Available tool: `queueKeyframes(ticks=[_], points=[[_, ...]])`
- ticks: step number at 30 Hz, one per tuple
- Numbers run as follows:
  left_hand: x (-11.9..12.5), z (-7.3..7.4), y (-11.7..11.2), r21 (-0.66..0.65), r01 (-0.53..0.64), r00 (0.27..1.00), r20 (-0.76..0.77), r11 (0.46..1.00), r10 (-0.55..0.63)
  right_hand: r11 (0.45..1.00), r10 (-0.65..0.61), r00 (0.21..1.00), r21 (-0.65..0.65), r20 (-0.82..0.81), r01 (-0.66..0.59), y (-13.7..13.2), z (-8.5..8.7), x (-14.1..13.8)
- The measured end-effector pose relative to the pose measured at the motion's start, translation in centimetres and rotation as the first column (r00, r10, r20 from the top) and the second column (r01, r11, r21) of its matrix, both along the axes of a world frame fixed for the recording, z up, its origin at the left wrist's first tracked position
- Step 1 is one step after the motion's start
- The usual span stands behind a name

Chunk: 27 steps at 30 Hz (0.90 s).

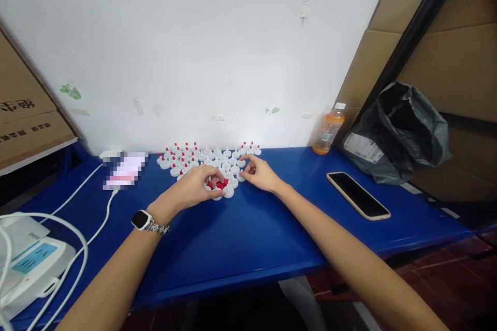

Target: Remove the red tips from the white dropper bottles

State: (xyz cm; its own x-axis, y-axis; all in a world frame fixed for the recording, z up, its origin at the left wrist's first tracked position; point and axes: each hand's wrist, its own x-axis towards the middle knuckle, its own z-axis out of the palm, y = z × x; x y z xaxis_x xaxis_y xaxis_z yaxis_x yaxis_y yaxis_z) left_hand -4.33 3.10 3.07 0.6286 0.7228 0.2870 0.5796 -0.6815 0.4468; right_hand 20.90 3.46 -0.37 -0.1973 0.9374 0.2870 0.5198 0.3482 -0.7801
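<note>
Many white nozzle caps (216,165) stand close together on the blue table by the wall. Small red tips (182,159) sit on the nozzles of the caps on the left and at the back right; those in the middle have bare white nozzles. My left hand (196,183) curls its fingers and thumb around a cluster of loose red tips (222,184) at the front of the group. My right hand (259,171) is at the group's right edge, thumb and index finger bent around a white nozzle cap (240,177). Its other fingers are folded in.
A phone (357,195) lies on the right of the blue table (240,248). Behind it are an orange drink bottle (329,129) and a grey plastic bag (396,134). On the left lie a blurred-out device (126,169), white cables (106,217) and a power strip (39,274).
</note>
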Motion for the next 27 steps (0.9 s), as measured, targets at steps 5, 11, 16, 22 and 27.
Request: queueKeyframes(ticks=[5,11,16,22,27], points=[[0.0,-0.8,0.8,0.072,-0.012,1.000,-0.018,0.997,0.014,1.000,0.026,0.999,0.012,-0.039,-0.026,-0.2,0.1,-0.6],[0.1,0.4,-0.3,0.102,-0.075,0.997,0.001,0.992,0.076,0.995,-0.062,0.997,0.080,-0.040,0.065,0.2,0.5,0.2],[0.2,0.8,-0.2,0.108,-0.079,0.996,0.042,0.991,0.075,0.932,-0.353,0.934,0.114,0.057,0.345,2.9,-0.1,1.8],[1.9,1.5,0.6,0.147,-0.046,0.999,0.001,0.988,0.046,0.878,-0.474,0.856,0.042,0.208,0.476,7.4,0.2,1.8],[2.6,1.2,0.6,0.160,-0.045,0.999,0.004,0.986,0.045,0.871,-0.485,0.846,0.036,0.219,0.490,8.3,-0.1,1.4]])
